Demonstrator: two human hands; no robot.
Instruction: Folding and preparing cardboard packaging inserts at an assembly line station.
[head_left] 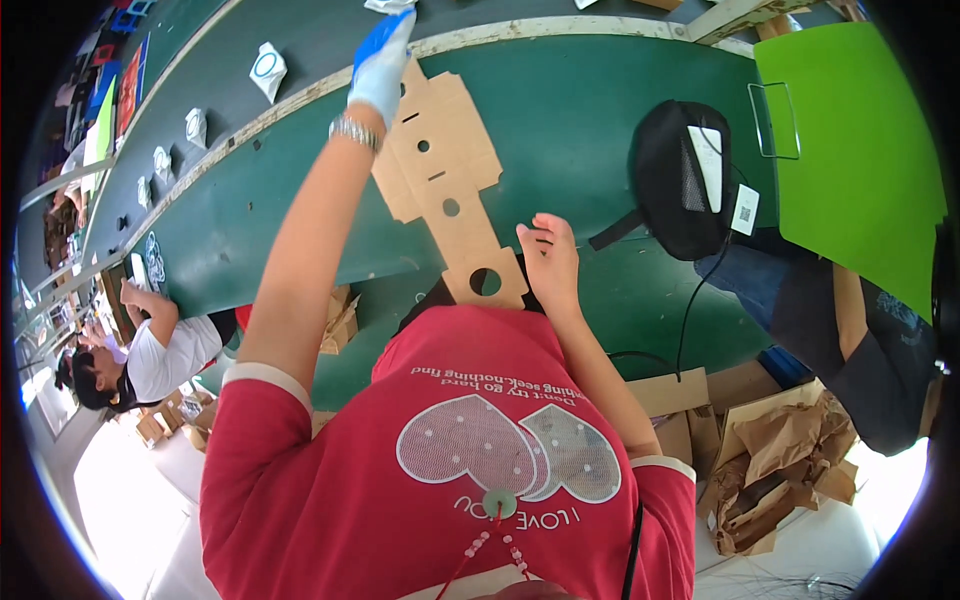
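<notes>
My left hand (383,68), in a white and blue glove, reaches out to the conveyor at the top. Its fingers stretch toward a small white packet (388,5) at the picture's edge; whether they touch it I cannot tell. A flat brown die-cut cardboard blank (435,115) with round holes and slots lies on the green table, running from beneath my left wrist back to my waist. My bare right hand (551,262) is just right of the blank's near end. Its fingers are loosely curled and apart, with nothing in them.
Several white packets (268,72) stand along the dark conveyor (330,30) behind a pale rail. A black mesh-backed pouch (680,180) with a cable lies right on the green table (570,110). A green board (850,130) and a co-worker are right; crumpled brown paper (790,450) fills a carton below.
</notes>
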